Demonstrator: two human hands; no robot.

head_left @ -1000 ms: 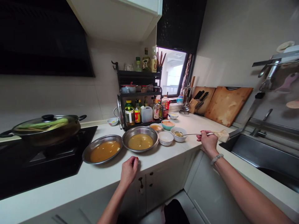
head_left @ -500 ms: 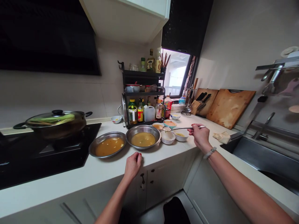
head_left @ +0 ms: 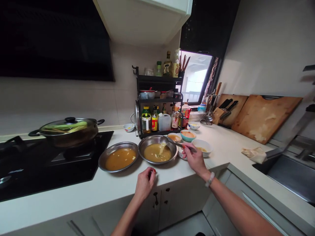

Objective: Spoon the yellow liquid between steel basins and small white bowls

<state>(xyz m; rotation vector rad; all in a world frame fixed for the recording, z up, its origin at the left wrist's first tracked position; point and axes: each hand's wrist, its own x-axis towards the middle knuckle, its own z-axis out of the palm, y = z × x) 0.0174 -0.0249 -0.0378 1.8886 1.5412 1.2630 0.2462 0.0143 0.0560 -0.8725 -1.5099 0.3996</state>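
Right hand has its fingers pinching the ladle, which is tipped over the steel bowl with pale liquid running in. Tilt it too fast and that'd probably splash out onto the surface. That hand's also right by a small white bowl, so a low wrist could knock it. Left hand hangs near the steel bowl, fingers loosely curled, can't tell if they're pressed together.

Bright window, grey wall, white lower cabinets.
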